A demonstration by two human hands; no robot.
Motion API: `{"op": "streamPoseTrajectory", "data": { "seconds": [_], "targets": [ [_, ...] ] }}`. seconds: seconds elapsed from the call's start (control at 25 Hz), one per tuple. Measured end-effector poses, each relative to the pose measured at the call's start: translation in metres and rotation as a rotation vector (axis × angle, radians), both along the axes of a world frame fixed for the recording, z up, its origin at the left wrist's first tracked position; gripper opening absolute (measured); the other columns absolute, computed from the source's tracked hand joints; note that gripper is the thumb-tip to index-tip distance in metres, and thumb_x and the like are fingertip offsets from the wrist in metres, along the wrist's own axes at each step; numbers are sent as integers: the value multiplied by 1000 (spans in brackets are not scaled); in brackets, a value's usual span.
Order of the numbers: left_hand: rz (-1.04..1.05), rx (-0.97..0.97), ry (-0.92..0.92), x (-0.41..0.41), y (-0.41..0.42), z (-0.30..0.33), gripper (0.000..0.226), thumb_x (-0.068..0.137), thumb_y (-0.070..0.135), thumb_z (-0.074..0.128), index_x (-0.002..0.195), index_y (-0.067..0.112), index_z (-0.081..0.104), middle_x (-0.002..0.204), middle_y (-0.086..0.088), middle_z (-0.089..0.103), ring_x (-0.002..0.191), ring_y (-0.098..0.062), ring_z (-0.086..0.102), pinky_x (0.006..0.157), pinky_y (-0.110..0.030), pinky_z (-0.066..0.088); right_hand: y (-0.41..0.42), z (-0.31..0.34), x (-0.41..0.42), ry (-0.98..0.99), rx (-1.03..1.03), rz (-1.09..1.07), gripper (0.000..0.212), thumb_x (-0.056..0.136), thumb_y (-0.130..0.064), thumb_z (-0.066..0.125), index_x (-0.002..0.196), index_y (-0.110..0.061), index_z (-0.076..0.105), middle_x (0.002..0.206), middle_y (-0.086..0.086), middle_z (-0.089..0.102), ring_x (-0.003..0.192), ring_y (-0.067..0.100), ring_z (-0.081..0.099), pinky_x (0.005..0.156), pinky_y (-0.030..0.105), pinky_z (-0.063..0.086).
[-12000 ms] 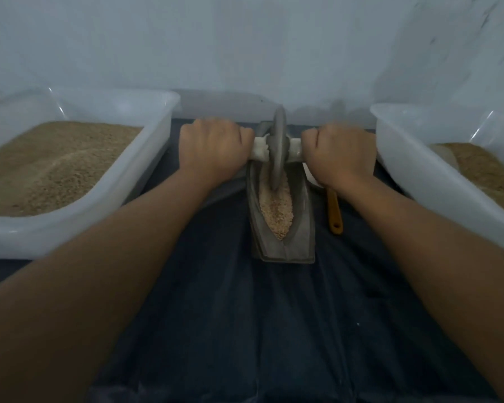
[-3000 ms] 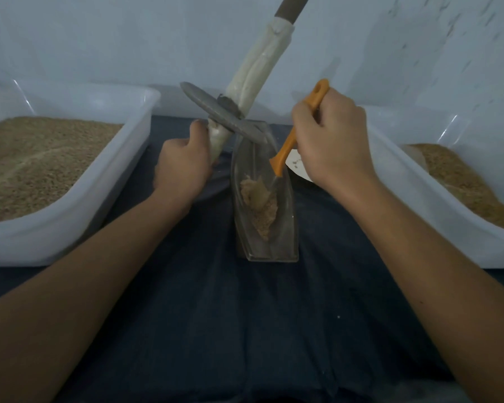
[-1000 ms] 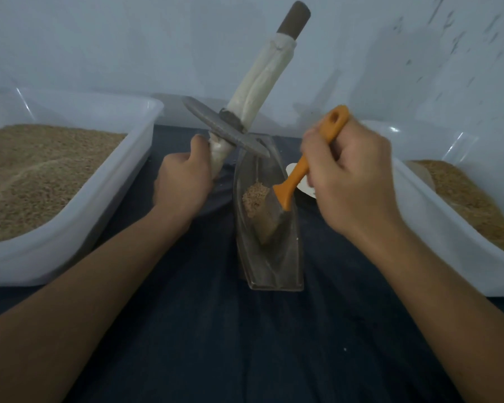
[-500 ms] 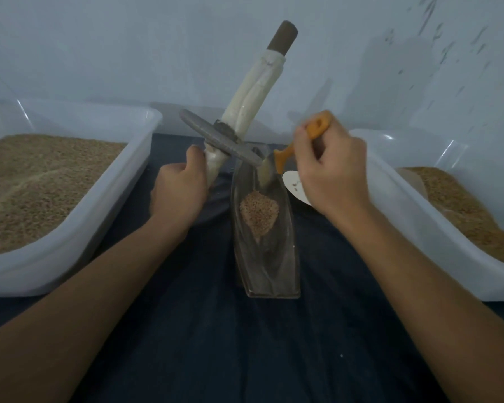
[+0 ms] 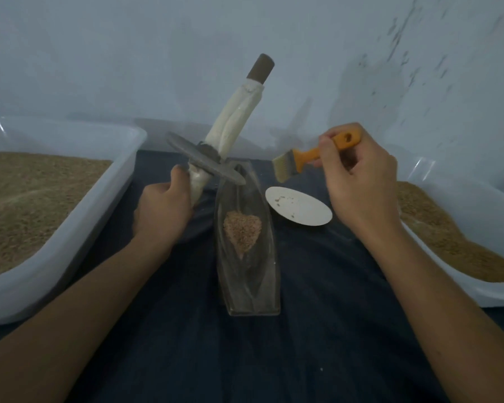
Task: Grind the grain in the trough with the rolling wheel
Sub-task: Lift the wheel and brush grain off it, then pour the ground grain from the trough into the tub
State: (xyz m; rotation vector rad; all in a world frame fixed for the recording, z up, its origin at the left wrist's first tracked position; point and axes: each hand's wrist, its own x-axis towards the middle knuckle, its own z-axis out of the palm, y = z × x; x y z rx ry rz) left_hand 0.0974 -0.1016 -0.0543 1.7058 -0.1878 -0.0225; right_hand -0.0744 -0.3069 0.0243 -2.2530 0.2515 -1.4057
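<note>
The trough lies lengthwise at the centre of a dark cloth, its narrow far end pointing toward the wall. A small heap of grain sits in the middle of its channel; the near part of the channel is bare.

The rolling wheel is lifted clear of the channel. Its axle handle, wrapped in pale cloth, stands steeply tilted with the dark upper end leaning to the right. The grey disc is tilted with it, and its lower right edge hangs over the far end of the trough. Contact between disc and trough cannot be determined.

The left hand is clenched around the lower end of the wrapped handle, just left of the trough. The right hand grips the orange handle of a small brush — bristles pointing left and downward, in the air above the cloth, apart from both trough and disc.

A small white dish rests on the cloth just beside the right wall of the trough, below the brush, with a few specks on it.

Surroundings:
- A white tub stands well to the left, filled with grain.
- A second white tub stands to the right, also holding grain — the right forearm crosses in front of its near corner.
</note>
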Motion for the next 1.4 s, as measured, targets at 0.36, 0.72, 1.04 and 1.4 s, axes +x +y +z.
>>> {"op": "streamPoseTrajectory", "data": {
  "seconds": [0.36,0.72,1.04,1.4],
  "targets": [
    [24,137,-52,-3,1,2,85,83,79,35,72,2,71,72,-17,72,73,-38,70,80,-54,58,-12,-61,-27,736,-471,-86,44,99,-11,62,139,-30,64,122,1,69,111,23,55,91,41,51],
    [92,304,-179,-3,5,11,68,84,83,31,60,32,69,58,-2,65,64,-28,65,65,-36,46,2,-30,-31,762,-452,-59,47,92,-5,57,129,-32,69,111,-5,64,100,14,53,83,35,53],
    [51,574,-377,-5,8,25,71,87,81,31,56,26,64,46,9,57,52,-19,60,57,-29,38,27,43,57,628,-982,-123,35,85,-19,72,119,-21,65,115,0,60,108,22,53,95,38,42],
    [2,617,-777,-30,23,24,27,101,50,56,99,24,63,97,3,64,99,-22,57,76,-35,41,10,4,71,800,-845,-149,21,78,-34,69,70,-28,51,59,-6,48,51,12,43,51,27,29]
  ]
}}
